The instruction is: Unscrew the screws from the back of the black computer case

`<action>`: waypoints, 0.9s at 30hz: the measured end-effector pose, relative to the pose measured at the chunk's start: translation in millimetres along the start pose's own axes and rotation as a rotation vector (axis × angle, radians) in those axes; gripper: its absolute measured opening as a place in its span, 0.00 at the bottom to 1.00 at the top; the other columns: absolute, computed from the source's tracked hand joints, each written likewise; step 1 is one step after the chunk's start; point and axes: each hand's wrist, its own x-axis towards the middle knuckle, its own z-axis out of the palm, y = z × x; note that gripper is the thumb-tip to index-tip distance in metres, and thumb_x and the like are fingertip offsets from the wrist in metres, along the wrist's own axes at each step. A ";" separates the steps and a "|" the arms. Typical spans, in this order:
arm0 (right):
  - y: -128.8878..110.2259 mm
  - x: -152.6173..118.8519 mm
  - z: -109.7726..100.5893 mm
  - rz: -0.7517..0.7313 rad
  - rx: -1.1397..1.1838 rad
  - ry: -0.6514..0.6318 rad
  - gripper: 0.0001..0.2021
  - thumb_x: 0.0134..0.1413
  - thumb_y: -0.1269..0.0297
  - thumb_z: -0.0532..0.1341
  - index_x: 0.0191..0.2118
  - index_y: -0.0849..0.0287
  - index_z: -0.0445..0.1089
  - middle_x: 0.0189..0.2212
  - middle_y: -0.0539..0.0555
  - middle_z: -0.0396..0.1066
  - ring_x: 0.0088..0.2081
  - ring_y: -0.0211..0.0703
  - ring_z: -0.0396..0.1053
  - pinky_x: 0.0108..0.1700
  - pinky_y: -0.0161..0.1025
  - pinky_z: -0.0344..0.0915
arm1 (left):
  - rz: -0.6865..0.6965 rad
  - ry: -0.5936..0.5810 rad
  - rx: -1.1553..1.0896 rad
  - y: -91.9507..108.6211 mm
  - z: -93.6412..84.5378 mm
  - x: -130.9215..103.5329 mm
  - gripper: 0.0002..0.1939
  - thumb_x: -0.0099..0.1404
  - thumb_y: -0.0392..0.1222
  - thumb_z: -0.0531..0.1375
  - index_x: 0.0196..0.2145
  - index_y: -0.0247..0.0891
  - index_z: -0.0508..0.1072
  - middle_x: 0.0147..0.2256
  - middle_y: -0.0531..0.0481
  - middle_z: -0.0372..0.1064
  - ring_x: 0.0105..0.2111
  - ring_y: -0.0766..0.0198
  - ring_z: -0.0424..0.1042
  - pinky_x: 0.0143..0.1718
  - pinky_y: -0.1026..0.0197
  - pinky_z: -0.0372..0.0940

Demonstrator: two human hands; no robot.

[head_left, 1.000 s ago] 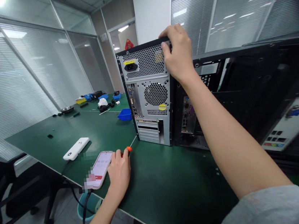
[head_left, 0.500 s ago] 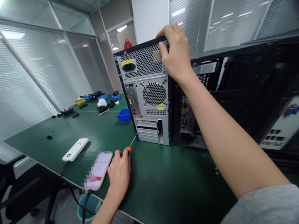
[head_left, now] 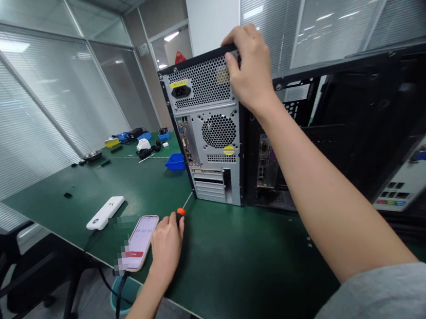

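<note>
A computer case [head_left: 209,129] stands upright on the green table, its silver back panel facing me. My right hand [head_left: 251,67] grips the top right corner of the case, thumb on the back panel and fingers over the top. Low on the left, my left hand [head_left: 167,240] is closed around the handle of a screwdriver [head_left: 181,212] with an orange and black grip. The screwdriver's thin shaft points toward the lower left corner of the case, close to its bottom screw. Just left of that hand lies a phone [head_left: 142,240] showing a timer.
A white power bank [head_left: 105,213] lies left of the phone. More black computer cases [head_left: 331,114] stand at the right. A blue tray [head_left: 175,162] sits behind the case. Small parts and cables lie farther back. A chair [head_left: 21,276] stands at the left.
My left hand has shifted slightly left and its fingers have moved on the screwdriver handle. The view has moved a little. My right hand stays on the case's corner.
</note>
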 end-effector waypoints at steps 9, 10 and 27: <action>-4.9 1.4 1.0 0.042 -0.031 -0.042 0.10 0.54 0.77 0.51 0.32 0.51 0.56 0.45 0.56 0.65 0.48 0.48 0.60 0.44 0.44 0.58 | 0.004 0.011 0.090 4.5 -3.2 0.6 0.18 0.70 0.46 0.43 0.46 0.37 0.68 0.35 0.45 0.70 0.35 0.59 0.70 0.29 0.62 0.57; -5.4 1.2 0.9 0.047 -0.032 -0.044 0.10 0.54 0.77 0.51 0.32 0.51 0.56 0.45 0.57 0.65 0.48 0.48 0.60 0.43 0.44 0.58 | 0.009 0.017 0.103 4.9 -3.4 0.7 0.18 0.70 0.45 0.43 0.46 0.37 0.68 0.35 0.45 0.70 0.35 0.59 0.70 0.28 0.63 0.57; -10.2 -1.4 -2.1 0.063 -0.053 -0.064 0.10 0.55 0.77 0.51 0.34 0.52 0.58 0.47 0.58 0.64 0.49 0.49 0.60 0.42 0.44 0.61 | 0.161 0.218 0.240 3.5 9.7 -6.2 0.17 0.68 0.33 0.45 0.50 0.37 0.67 0.33 0.47 0.68 0.35 0.60 0.66 0.26 0.61 0.56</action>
